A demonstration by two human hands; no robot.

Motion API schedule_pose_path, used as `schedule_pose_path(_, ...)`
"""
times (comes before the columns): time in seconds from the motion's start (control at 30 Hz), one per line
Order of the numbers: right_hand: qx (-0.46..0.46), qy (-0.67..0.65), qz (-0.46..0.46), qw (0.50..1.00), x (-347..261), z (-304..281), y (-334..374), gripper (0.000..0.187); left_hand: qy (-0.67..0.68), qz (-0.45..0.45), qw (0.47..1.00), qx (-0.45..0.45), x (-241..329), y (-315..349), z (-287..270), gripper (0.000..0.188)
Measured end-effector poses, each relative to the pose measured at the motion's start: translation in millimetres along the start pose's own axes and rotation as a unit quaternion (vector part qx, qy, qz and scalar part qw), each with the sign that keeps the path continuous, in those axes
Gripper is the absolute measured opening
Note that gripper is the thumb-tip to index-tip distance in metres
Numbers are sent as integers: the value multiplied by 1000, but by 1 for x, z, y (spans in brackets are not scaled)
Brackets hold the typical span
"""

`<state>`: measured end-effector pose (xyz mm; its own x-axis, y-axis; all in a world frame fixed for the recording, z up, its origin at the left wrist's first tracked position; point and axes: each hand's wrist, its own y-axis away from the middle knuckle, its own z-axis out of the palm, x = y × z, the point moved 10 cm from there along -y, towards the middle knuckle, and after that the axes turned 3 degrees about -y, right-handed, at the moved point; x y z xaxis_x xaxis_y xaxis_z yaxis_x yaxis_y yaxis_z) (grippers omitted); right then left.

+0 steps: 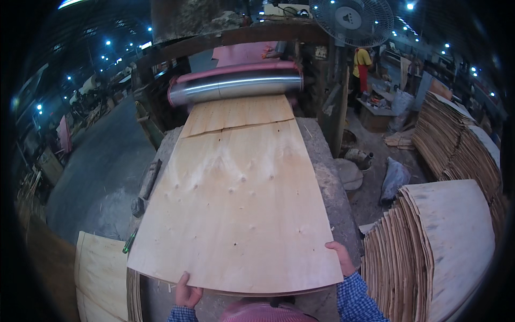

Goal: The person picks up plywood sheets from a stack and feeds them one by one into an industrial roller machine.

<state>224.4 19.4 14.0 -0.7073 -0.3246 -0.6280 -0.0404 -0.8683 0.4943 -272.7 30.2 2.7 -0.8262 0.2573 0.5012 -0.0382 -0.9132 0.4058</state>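
At the near edge, two bare hands in blue checked sleeves held a large, pale wood sheet (241, 214). The left hand (188, 291) gripped its front edge, thumb on top and fingers curled below; the right hand (342, 256) gripped its right edge near the front corner, thumb on top. The sheet, dotted with small knots, lay along a rough grey worktop (335, 198) and narrowed toward a machine. To the left stood a stack of pale sheets (102, 273), with a small green tool (129, 242) just beside the wood sheet. To the right, a taller stack of sheets (450, 225) leaned on edge. Farther off, a dark, uneven line crossed the wood; whether it was a split or another sheet's edge could not be told. Beyond it, a shiny metal roller (236, 87) spanned the machine. At far right were a round fan (352, 20) and a person in a yellow top and red apron (362, 70).
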Motion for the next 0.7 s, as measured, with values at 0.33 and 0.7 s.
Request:
schedule_pose_path(0.33,-19,28,-70,997,-2,2,15,39,-71,-55,995,31,-30,35,-7,48)
schedule_pose_path(0.7,30,107,-182,977,-67,4,-48,24,-54,-13,998,9,6,-32,34,45)
